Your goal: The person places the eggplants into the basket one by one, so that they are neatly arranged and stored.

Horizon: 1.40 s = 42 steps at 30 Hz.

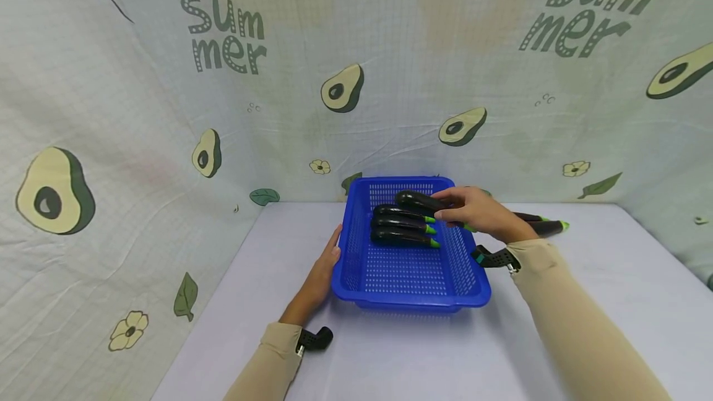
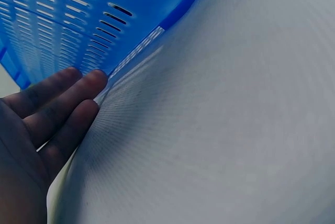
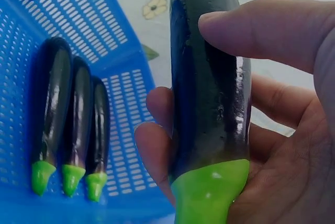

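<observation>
A blue plastic basket (image 1: 409,289) with slotted walls stands on the table, and 3 dark eggplants (image 1: 398,222) with green stem ends lie side by side in it. Above the basket's far right part, my right hand (image 1: 473,209) grips another eggplant (image 1: 420,201). The right wrist view shows thumb and fingers wrapped round this eggplant (image 3: 209,88), its green end toward the camera. At the basket's left side is my left hand (image 1: 324,268); in the left wrist view its fairly straight fingers (image 2: 65,98) touch the slotted wall low down.
More eggplants (image 1: 548,228) lie on the white table (image 1: 590,302) to the right of the basket, partly hidden behind my right forearm. A cloth (image 1: 401,67) printed with avocados and leaves hangs behind the table and along its left side.
</observation>
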Each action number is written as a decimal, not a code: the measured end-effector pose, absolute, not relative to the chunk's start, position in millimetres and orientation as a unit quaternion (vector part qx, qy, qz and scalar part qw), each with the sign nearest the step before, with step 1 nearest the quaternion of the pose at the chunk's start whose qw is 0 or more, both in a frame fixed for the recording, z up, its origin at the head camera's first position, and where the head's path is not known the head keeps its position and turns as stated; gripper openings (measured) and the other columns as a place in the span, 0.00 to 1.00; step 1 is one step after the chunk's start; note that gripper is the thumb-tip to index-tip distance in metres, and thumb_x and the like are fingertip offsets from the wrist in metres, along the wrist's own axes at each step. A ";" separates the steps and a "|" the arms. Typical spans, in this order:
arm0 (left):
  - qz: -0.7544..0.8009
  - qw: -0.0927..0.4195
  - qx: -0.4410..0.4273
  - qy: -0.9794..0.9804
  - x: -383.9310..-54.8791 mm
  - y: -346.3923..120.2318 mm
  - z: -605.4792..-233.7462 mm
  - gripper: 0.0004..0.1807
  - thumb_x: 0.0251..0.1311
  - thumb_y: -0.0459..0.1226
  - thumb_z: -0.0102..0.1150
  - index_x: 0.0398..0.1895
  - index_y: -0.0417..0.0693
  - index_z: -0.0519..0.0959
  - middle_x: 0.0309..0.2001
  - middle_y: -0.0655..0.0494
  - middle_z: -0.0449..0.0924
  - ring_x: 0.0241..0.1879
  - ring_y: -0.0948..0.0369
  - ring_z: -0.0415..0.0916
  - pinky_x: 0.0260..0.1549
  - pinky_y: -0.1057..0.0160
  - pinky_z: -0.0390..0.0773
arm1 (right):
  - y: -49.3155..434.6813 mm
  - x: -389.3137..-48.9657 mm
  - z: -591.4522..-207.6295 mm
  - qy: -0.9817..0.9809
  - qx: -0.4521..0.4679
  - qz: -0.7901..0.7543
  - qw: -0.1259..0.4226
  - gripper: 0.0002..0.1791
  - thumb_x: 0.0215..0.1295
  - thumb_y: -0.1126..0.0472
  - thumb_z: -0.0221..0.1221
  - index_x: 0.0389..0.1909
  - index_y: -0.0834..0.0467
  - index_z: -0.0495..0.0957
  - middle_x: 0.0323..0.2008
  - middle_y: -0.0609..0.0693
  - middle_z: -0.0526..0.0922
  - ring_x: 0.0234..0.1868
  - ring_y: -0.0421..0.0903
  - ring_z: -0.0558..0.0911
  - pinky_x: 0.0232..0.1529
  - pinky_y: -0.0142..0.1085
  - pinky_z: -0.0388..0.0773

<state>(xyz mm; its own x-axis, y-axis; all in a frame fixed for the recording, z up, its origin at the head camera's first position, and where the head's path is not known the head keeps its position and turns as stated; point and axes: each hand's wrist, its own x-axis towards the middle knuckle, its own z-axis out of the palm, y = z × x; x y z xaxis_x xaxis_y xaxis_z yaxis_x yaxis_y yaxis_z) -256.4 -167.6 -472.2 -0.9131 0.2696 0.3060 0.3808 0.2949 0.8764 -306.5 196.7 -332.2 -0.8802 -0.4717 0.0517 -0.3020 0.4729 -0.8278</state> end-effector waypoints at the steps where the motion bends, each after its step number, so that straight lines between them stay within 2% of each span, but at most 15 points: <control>1: -0.558 0.049 -0.202 -0.803 -256.4 -167.8 -472.0 0.32 0.79 0.50 0.27 0.82 0.60 0.43 0.80 0.60 0.45 0.77 0.57 0.43 0.73 0.43 0.45 | 194.6 -307.7 -333.1 0.853 -0.227 -0.461 0.095 0.33 0.66 0.53 0.66 0.67 0.63 0.71 0.56 0.62 0.79 0.48 0.54 0.82 0.48 0.43 0.82; 8: -0.558 0.050 -0.203 -0.803 -256.7 -169.3 -470.9 0.31 0.79 0.49 0.27 0.82 0.62 0.43 0.80 0.60 0.45 0.77 0.56 0.43 0.73 0.43 0.45 | 180.1 -314.3 -338.8 0.847 -0.243 -0.460 0.113 0.31 0.67 0.54 0.65 0.67 0.62 0.71 0.55 0.63 0.80 0.45 0.55 0.83 0.48 0.47 0.82; 13: -0.561 0.048 -0.205 -0.800 -257.2 -171.3 -471.3 0.31 0.80 0.49 0.26 0.82 0.61 0.43 0.80 0.59 0.45 0.78 0.55 0.43 0.72 0.42 0.45 | 169.8 -319.8 -342.5 0.854 -0.254 -0.436 0.128 0.30 0.66 0.53 0.66 0.66 0.60 0.73 0.56 0.61 0.80 0.47 0.53 0.84 0.49 0.45 0.81; 21: -0.564 0.049 -0.207 -0.797 -257.1 -169.8 -470.0 0.31 0.79 0.49 0.28 0.82 0.60 0.44 0.80 0.57 0.45 0.78 0.55 0.43 0.73 0.43 0.45 | 153.1 -322.7 -344.6 0.843 -0.269 -0.440 0.153 0.29 0.66 0.55 0.66 0.65 0.64 0.75 0.51 0.60 0.81 0.42 0.62 0.83 0.41 0.45 0.83; 27: -0.569 0.043 -0.210 -0.794 -256.5 -168.0 -469.5 0.31 0.79 0.48 0.28 0.82 0.61 0.44 0.80 0.55 0.45 0.77 0.53 0.44 0.72 0.42 0.46 | 148.4 -321.7 -348.7 0.844 -0.244 -0.451 0.159 0.29 0.66 0.55 0.66 0.64 0.63 0.75 0.53 0.60 0.80 0.46 0.61 0.83 0.49 0.53 0.81; 36: -0.573 0.038 -0.209 -0.792 -256.4 -168.4 -468.7 0.31 0.79 0.45 0.26 0.82 0.57 0.42 0.80 0.53 0.43 0.77 0.51 0.43 0.72 0.41 0.45 | 141.7 -324.4 -351.1 0.862 -0.256 -0.418 0.126 0.25 0.66 0.55 0.66 0.61 0.61 0.79 0.54 0.57 0.81 0.50 0.52 0.79 0.54 0.47 0.76; 42: -0.575 0.037 -0.205 -0.791 -257.0 -168.5 -471.0 0.31 0.79 0.46 0.26 0.82 0.58 0.43 0.80 0.53 0.44 0.77 0.51 0.43 0.72 0.41 0.45 | 138.0 -324.4 -351.9 0.865 -0.258 -0.413 0.119 0.26 0.65 0.54 0.67 0.60 0.61 0.79 0.53 0.57 0.82 0.49 0.52 0.79 0.54 0.47 0.76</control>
